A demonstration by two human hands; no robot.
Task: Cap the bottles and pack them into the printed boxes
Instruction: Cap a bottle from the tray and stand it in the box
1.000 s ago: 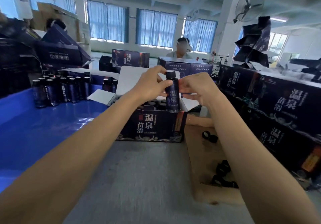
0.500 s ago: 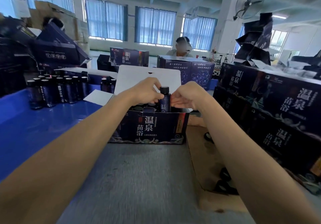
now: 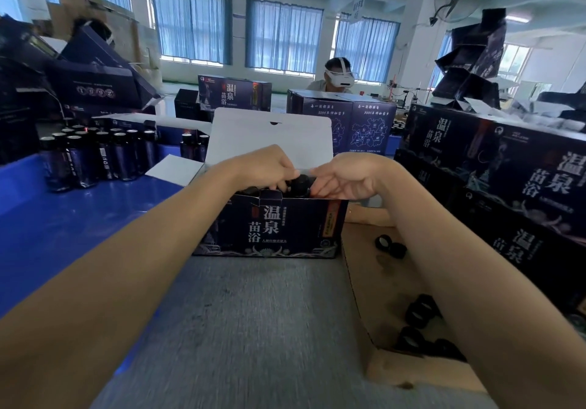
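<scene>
Head view: we see our left hand (image 3: 263, 170) and right hand (image 3: 345, 178) pinching a capped bottle (image 3: 299, 184) inside the open printed box (image 3: 272, 228).

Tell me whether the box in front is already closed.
No, the printed box is open: its white lid flap stands upright.
</scene>
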